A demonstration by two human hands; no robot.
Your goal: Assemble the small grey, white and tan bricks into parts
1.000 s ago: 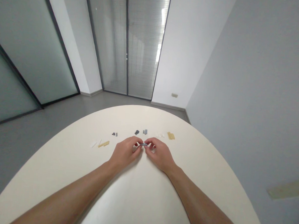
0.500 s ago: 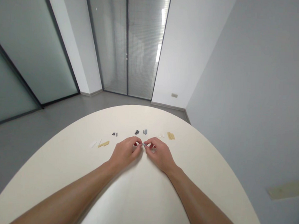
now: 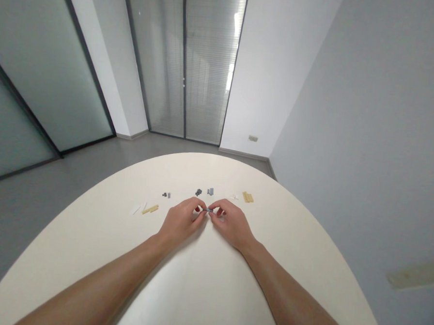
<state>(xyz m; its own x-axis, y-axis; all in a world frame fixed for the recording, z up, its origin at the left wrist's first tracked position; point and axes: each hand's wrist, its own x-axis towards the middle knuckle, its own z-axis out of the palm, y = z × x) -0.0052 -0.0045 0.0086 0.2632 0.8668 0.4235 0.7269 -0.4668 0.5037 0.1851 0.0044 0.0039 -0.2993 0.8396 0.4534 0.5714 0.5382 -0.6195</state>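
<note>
Between my fingertips sits a small grey piece (image 3: 207, 210), mostly covered, so its exact kind does not show. My left hand (image 3: 183, 217) pinches its left end with thumb and forefinger. From the other side my right hand (image 3: 232, 221) pinches its right end. Both hands stay low over the tabletop. Just beyond the fingers lie a cluster of black pieces (image 3: 198, 192) and a few grey-blue pieces (image 3: 210, 191), which look like building bricks.
On the round white table (image 3: 210, 283), tan pieces (image 3: 247, 197) and small white pieces (image 3: 234, 197) lie at the right. Left are long tan pieces (image 3: 150, 209), thin white strips (image 3: 136, 210), a black piece (image 3: 164, 194) and a grey piece (image 3: 169, 195).
The grey piece between my fingertips has turned slightly and shows darker. My hands and the pieces on the table stay in nearly the same places.
</note>
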